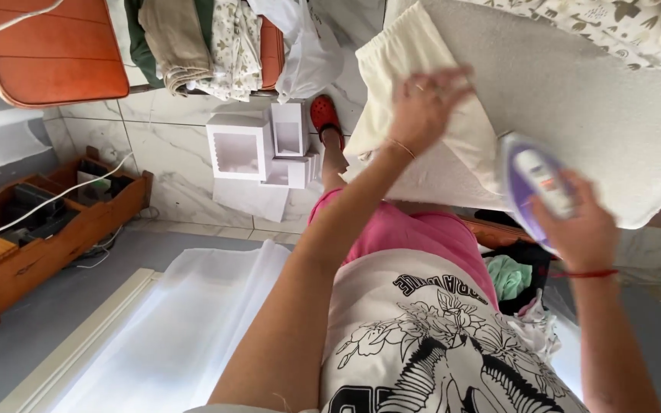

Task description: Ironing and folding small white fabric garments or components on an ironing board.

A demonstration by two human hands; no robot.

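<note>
Ironing step: left hand lies flat, fingers spread, pinning cream cloth at the ironing board's near edge. Right hand grips the purple iron beside it; next stroke needs the cloth held taut.

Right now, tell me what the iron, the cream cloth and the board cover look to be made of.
Iron: glossy plastic shell, purple and white, gripped by the right hand; its soleplate is hidden. Cream cloth: soft matte woven fabric, likely cotton, creasing under the left hand. Board cover: grey, fuzzy, felt-like padded textile, matte, probably.
</note>
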